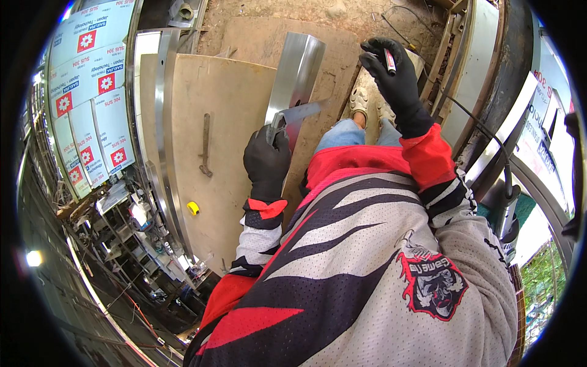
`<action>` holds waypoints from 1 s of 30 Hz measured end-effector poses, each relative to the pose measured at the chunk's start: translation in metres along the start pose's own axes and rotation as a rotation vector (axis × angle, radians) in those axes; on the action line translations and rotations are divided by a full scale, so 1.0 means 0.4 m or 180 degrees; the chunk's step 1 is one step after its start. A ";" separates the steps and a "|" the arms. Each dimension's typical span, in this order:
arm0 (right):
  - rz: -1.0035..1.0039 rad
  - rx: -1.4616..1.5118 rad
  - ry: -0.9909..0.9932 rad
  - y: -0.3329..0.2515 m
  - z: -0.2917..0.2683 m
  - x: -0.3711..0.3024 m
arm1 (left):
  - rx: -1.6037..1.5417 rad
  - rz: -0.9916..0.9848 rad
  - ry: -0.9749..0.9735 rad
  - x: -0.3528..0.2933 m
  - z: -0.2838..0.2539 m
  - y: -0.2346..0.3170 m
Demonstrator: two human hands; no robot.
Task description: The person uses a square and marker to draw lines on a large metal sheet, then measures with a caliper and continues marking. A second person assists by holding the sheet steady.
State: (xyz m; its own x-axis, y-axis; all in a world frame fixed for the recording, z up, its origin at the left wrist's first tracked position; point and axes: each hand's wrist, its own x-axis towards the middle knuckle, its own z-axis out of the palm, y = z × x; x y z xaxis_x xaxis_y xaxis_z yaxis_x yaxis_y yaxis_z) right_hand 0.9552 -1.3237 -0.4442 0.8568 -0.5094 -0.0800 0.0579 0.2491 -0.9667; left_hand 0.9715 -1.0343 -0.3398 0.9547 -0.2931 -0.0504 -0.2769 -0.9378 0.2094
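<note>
Black gloves cover both hands of the worker, who is seen from above in a red, grey and black jersey (pixel 342 244). Left hand (pixel 267 160): closed on the thick end of a metal square (pixel 299 114), whose blade extends rightward across a shiny steel profile (pixel 296 73) and past its right edge; whether blade and steel touch cannot be told. The profile lies at the centre, its length running from near to far. Right hand (pixel 394 70): fingers curled about a red-and-white marker (pixel 390 61), held to the right of the profile and well apart from it. Left of the profile, a brown board (pixel 238 116) bears a hammer (pixel 206 147) and — nearer, to its left — a small yellow object (pixel 193 208), too small to identify. Along the board's left side runs a long metal bar (pixel 166 122); farther left stand film-covered sheets (pixel 85 67). Pale clogs (pixel 359 101) appear beyond the jersey, between the two hands.
</note>
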 end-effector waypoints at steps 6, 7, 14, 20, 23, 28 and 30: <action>0.0066 0.0105 0.0064 0.056 -0.059 -0.018 | -0.0039 0.0158 0.0251 -0.005 0.003 0.000; 0.0139 0.0150 0.0057 0.063 -0.064 -0.019 | -0.0043 0.0147 0.0232 -0.005 0.004 -0.002; 0.0197 0.0256 -0.0133 0.082 -0.050 -0.036 | 0.0005 0.0084 0.0229 -0.004 0.008 -0.001; 0.0258 0.0324 -0.0169 0.080 -0.037 -0.050 | -0.0041 0.0013 0.0161 -0.002 0.000 0.011; 0.0227 0.0285 -0.0127 0.082 -0.037 -0.049 | -0.0087 -0.0035 0.0152 -0.002 -0.002 0.013; 0.0175 0.0237 -0.0184 0.085 -0.041 -0.051 | -0.0129 -0.0006 0.0193 -0.004 0.001 0.010; 0.0143 0.0225 -0.0200 0.088 -0.041 -0.052 | -0.0112 -0.0015 0.0205 -0.005 0.004 0.007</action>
State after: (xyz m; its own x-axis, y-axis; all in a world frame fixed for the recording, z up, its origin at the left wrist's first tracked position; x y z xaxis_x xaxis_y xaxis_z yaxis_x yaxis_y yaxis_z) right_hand 0.9309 -1.3176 -0.4804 0.8897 -0.4441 -0.1054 0.0527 0.3293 -0.9428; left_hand 0.9685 -1.0366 -0.3408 0.9613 -0.2751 0.0111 -0.2695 -0.9317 0.2437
